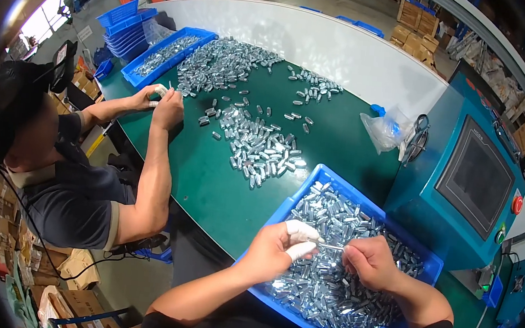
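Note:
Over the large blue bin of shiny metal pieces, my two hands meet at a thin, bright metal rod. My left hand wears white coverings on its thumb and fingers and pinches the rod's left end between them. At the other end, the thumb and curled fingers of my right hand close on the rod. Whether a small piece sits inside the left fingertips is hidden. The pieces in the bin look like short, silvery, faceted cylinders and lie in a loose heap.
Similar pieces lie in piles on the green table. A co-worker at the left handles something small beside a blue tray. To the right stands a teal machine with a screen; scissors and a plastic bag lie beside it.

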Demonstrator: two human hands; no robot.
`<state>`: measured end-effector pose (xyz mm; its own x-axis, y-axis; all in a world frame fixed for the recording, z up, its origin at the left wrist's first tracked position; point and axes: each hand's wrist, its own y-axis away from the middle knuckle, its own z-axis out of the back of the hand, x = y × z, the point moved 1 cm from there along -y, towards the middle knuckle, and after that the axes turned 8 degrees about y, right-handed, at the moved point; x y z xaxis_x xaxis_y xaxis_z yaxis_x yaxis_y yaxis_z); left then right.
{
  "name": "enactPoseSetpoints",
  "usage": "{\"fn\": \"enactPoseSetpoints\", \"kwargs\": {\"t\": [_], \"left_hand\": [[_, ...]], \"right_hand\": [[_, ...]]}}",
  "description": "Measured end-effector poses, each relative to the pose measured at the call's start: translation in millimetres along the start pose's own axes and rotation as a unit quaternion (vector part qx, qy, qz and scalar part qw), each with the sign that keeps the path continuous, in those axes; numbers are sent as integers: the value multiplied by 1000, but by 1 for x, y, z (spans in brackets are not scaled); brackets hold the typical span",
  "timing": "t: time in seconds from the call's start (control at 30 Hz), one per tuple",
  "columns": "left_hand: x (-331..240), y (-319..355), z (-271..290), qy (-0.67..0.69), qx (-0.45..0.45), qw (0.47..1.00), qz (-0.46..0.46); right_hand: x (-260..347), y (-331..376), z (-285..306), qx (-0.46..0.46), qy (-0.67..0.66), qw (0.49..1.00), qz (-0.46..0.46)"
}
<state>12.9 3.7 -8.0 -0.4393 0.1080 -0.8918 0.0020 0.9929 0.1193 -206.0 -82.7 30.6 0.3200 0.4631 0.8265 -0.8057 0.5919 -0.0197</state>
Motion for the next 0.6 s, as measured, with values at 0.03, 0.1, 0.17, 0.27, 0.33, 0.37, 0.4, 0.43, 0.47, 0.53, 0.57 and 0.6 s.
{"fn": "enactPoseSetpoints", "kwargs": {"t": [0.03, 0.1, 0.17, 0.27, 0.33, 0.37, 0.4, 0.43, 0.47, 0.53, 0.57, 0.6], "left_hand": [[1, -1, 1, 10, 42, 999, 22], [-1, -2, 2, 19, 84, 995, 46], [-5, -2, 2, 33, 81, 992, 87], [-3, -2, -5, 12, 99, 992, 83], [4, -2, -8, -6, 122, 989, 81], [4, 0, -9, -7, 119, 990, 80], [4, 1, -11, -63, 110, 991, 48], [1, 3, -14, -119, 100, 988, 16], [-5, 6, -17, -171, 95, 980, -30], [-9, 7, -17, -234, 117, 958, -118], [-11, 8, -17, -294, 138, 923, -205], [-11, 8, -17, -294, 135, 924, -203]], "right_hand": [[0, -1, 0, 7, -4, 1000, -6], [0, -1, -2, 7, 15, 1000, 12], [-3, 0, -5, 5, 34, 999, 28], [-8, 1, -14, -32, 94, 990, 104], [-2, 0, -17, -42, 161, 973, 160], [0, 1, -17, -41, 159, 973, 163], [-1, 4, -18, -10, 85, 992, 91], [-1, 6, -18, 20, 10, 1000, 18], [3, 6, -15, 85, -118, 986, -82], [-1, 7, -14, 119, -219, 962, -111], [-3, 7, -15, 150, -317, 926, -139], [1, 7, -13, 155, -313, 926, -146]]}}
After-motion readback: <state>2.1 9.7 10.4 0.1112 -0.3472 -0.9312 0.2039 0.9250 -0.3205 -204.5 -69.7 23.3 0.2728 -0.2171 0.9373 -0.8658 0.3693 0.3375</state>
